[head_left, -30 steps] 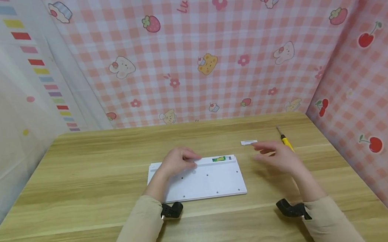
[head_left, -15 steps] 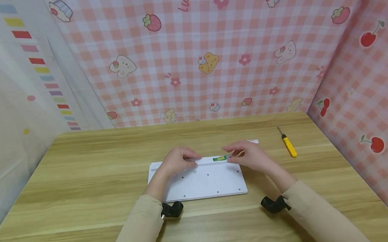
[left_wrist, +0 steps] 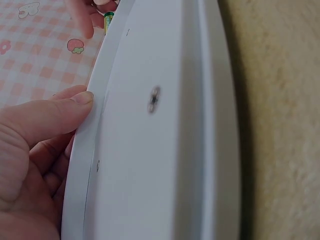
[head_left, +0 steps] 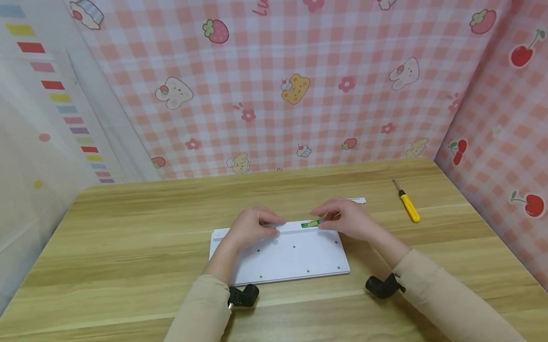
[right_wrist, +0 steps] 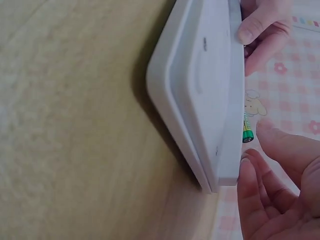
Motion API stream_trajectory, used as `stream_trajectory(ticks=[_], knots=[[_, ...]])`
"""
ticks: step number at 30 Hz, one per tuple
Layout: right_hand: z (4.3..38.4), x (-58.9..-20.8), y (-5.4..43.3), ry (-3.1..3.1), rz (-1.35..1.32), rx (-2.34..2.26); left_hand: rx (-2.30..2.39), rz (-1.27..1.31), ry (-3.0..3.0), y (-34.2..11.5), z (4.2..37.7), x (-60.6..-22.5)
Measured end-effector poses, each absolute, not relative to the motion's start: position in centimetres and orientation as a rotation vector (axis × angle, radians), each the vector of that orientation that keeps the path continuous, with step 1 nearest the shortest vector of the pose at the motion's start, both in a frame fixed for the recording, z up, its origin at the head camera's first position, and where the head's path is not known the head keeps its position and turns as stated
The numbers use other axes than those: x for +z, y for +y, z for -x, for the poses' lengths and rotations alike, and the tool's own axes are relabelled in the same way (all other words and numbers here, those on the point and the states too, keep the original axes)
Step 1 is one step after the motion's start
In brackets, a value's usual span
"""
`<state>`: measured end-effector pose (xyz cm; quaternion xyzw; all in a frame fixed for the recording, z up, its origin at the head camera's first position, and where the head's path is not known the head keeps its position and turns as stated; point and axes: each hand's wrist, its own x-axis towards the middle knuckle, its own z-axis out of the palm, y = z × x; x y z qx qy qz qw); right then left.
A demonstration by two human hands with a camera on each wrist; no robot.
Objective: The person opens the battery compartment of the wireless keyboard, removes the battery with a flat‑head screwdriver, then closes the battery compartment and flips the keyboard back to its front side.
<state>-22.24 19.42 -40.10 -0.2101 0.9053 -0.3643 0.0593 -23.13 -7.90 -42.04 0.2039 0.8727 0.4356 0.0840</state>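
Note:
A white keyboard [head_left: 289, 261] lies underside up on the table, with small screws across its back. My left hand [head_left: 254, 228] grips its far raised edge, thumb on top and fingers behind, as the left wrist view also shows. In the raised strip is a green and yellow battery [head_left: 310, 223]; its green end [right_wrist: 247, 135] shows beyond the edge in the right wrist view. Right by that end is my right hand [head_left: 345, 220], thumb apart from the battery and fingertips near the keyboard's edge. Part of a small white cover [head_left: 358, 201] shows behind this hand.
To the right, a screwdriver [head_left: 409, 207] with a yellow handle lies with its tip pointing away. The wooden table [head_left: 119, 264] meets a pink checked cloth [head_left: 270, 113] at the back. Another checked cloth [head_left: 514, 177] hangs along the right side.
My right hand has moved left from beside the small white cover to the battery's end, and now partly hides the cover. My left hand stays on the keyboard's edge.

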Motion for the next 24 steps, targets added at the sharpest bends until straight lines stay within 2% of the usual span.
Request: stream_trajectory(ticks=[15,24], knots=[[22.75,-40.73,18.95,2.775,0.621,-1.096,1.298,-0.604,2.612,-7.96,23.24,-42.11],[22.71,-41.09,19.04,2.8,0.707,-1.088,1.303,-0.634,2.606,-8.09,23.32,-42.27]])
